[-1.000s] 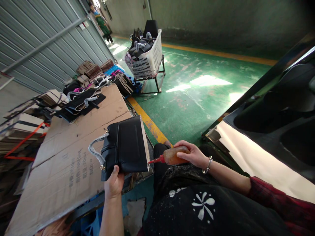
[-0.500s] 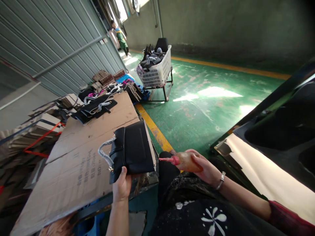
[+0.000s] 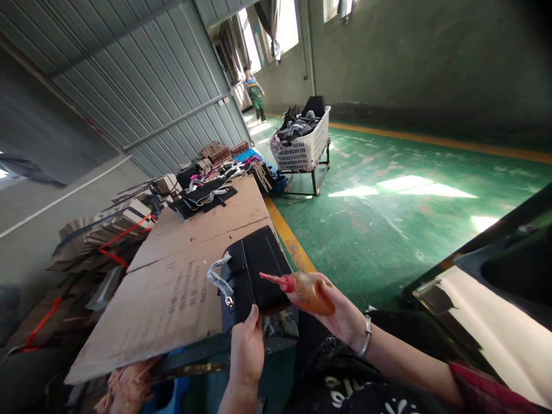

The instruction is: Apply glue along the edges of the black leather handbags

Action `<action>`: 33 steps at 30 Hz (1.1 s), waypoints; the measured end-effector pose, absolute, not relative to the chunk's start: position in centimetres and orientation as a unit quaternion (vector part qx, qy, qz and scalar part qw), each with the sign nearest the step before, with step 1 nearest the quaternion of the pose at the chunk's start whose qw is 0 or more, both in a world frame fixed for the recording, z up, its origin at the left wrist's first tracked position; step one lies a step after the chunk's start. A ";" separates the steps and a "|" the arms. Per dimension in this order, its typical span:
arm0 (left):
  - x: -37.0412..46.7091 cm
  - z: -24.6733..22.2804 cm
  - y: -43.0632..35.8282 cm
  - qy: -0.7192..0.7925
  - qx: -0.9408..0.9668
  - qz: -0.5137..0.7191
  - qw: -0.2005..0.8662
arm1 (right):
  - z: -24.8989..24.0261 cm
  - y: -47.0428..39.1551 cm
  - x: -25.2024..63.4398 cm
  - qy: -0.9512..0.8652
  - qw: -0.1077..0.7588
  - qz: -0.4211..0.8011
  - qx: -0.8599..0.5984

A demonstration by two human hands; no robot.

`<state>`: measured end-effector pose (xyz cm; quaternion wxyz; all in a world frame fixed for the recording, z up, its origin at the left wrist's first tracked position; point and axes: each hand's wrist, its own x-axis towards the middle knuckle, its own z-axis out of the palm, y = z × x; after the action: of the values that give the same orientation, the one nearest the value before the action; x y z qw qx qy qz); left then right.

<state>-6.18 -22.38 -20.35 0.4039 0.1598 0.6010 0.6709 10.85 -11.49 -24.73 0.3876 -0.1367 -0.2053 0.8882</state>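
Note:
My left hand [image 3: 248, 345] grips the lower edge of a black handbag piece [image 3: 256, 270], thumb on top and the other fingers hidden beneath. Its handle [image 3: 219, 280] is wrapped in clear plastic and points left. The bag lies tilted over the near right edge of the cardboard-covered table. In my right hand [image 3: 340, 313] is an amber squeeze bottle [image 3: 311, 294] with a red nozzle. The nozzle tip points left, over the right part of the bag; whether it touches the surface I cannot tell.
Cardboard [image 3: 172, 282] covers the table, with more black bag pieces [image 3: 204, 197] at its far end. Stacked strips [image 3: 107, 224] stand along the left. A white basket of bags [image 3: 304, 150] sits on a metal stand. A person [image 3: 255, 98] is in the background.
The view has swung left and up. The squeeze bottle has come from beside the bag's right edge to over the bag. My left hand keeps its hold.

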 end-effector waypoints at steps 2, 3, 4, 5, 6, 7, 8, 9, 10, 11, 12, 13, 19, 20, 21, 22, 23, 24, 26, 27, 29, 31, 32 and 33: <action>-6.3 -18.4 -24.5 0.619 0.184 0.629 0.433 | -24.1 -11.3 10.7 -0.218 0.388 0.886 -0.130; -6.8 -17.3 -25.6 0.636 0.197 0.588 0.459 | -23.8 -11.2 10.7 -0.226 0.388 0.884 -0.128; -7.8 -16.2 -26.6 0.661 0.204 0.551 0.467 | -23.5 -11.1 10.7 -0.231 0.389 0.882 -0.129; -9.0 -15.2 -27.4 0.692 0.208 0.514 0.463 | -23.3 -11.0 10.7 -0.233 0.389 0.882 -0.131; -10.5 -14.2 -27.8 0.720 0.213 0.490 0.442 | -23.1 -11.0 10.7 -0.234 0.387 0.882 -0.134; -12.1 -13.5 -27.8 0.739 0.206 0.502 0.399 | -23.0 -11.0 10.6 -0.234 0.384 0.883 -0.138; -13.7 -12.9 -27.3 0.742 0.187 0.558 0.320 | -23.0 -11.0 10.6 -0.233 0.380 0.884 -0.141; -15.1 -12.5 -26.4 0.727 0.162 0.612 0.265 | -23.1 -11.1 10.5 -0.234 0.376 0.885 -0.144; -16.3 -12.3 -25.2 0.714 0.130 0.641 0.249 | -23.2 -11.2 10.3 -0.236 0.374 0.885 -0.146; -17.3 -12.3 -23.7 0.703 0.093 0.652 0.267 | -23.2 -11.3 10.2 -0.239 0.372 0.885 -0.147; -17.9 -12.3 -22.2 0.690 0.066 0.646 0.319 | -23.3 -11.4 10.1 -0.242 0.371 0.884 -0.146; -18.3 -12.4 -20.7 0.675 0.048 0.632 0.378 | -23.3 -11.4 10.0 -0.246 0.371 0.884 -0.143; -17.3 -12.1 -15.1 0.592 0.094 0.631 0.492 | -22.2 -11.5 10.2 -0.251 0.395 0.875 -0.124; -17.0 -11.7 -14.7 0.576 0.114 0.649 0.484 | -22.1 -11.4 10.3 -0.254 0.401 0.872 -0.122; -16.7 -11.3 -14.4 0.566 0.136 0.668 0.464 | -22.0 -11.3 10.6 -0.257 0.407 0.868 -0.121; -16.4 -11.0 -14.1 0.559 0.158 0.687 0.437 | -22.0 -11.3 10.9 -0.257 0.411 0.865 -0.125; -16.1 -10.6 -14.0 0.552 0.183 0.703 0.410 | -22.1 -11.2 11.2 -0.257 0.415 0.863 -0.131; -15.9 -10.4 -13.9 0.545 0.209 0.715 0.385 | -22.4 -11.1 11.7 -0.257 0.420 0.859 -0.138; -15.6 -10.5 -14.1 0.531 0.259 0.728 0.348 | -23.2 -10.8 12.9 -0.251 0.433 0.852 -0.153; -15.6 -10.8 -14.4 0.526 0.283 0.729 0.335 | -23.6 -10.7 13.6 -0.249 0.441 0.847 -0.160; -15.9 -12.1 -15.5 0.525 0.329 0.717 0.321 | -24.5 -10.3 15.1 -0.245 0.458 0.836 -0.178; -16.7 -14.0 -17.1 0.536 0.367 0.694 0.309 | -25.2 -10.0 16.6 -0.241 0.473 0.822 -0.209; -17.3 -14.9 -17.9 0.545 0.382 0.682 0.304 | -25.5 -9.8 17.4 -0.240 0.479 0.814 -0.225; -17.8 -15.8 -18.9 0.553 0.392 0.676 0.289 | -25.7 -9.6 18.2 -0.239 0.483 0.807 -0.241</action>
<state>-17.82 -18.86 -15.80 0.2889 0.3923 0.5527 0.6761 18.17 -9.60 -25.73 0.4832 -0.2405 -0.2395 0.8070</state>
